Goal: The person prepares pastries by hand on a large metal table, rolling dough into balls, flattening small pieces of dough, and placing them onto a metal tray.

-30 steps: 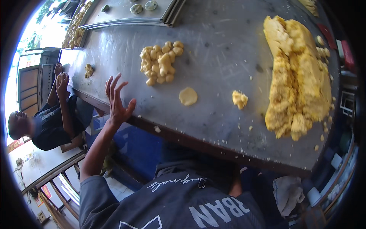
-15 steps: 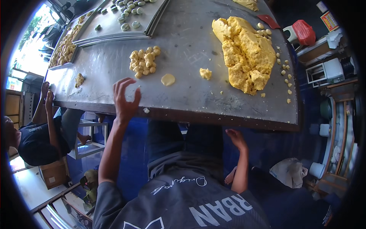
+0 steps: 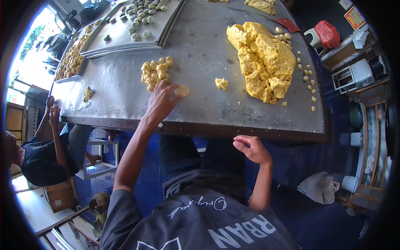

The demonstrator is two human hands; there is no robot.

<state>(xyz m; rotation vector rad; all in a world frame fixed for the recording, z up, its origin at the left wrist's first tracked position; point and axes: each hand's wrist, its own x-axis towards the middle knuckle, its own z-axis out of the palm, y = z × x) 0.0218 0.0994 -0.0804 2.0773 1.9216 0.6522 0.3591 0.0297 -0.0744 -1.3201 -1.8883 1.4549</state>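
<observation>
My left hand reaches over the metal table, its thumb and fingers apart at the left edge of a flat round of pale dough. That round lies flat on the tabletop. Just beyond the fingers sits a heap of small yellow dough balls, partly covered by the hand. My right hand hovers by the table's front edge, fingers loosely bent, a gap between them and the thumb, nothing visible in it. A small yellow lump rests right of the round, and a big crumbly yellow dough mass lies farther right.
Trays of green pieces and yellow pieces stand at the far left. A brownish crumbly lump lies near the left end. Small balls line the right edge, near a red scraper. Another person sits at the left.
My left hand has moved right and forward, from open air above the table's edge to the flat dough round. My right hand has moved up toward the table edge, its fingers bending.
</observation>
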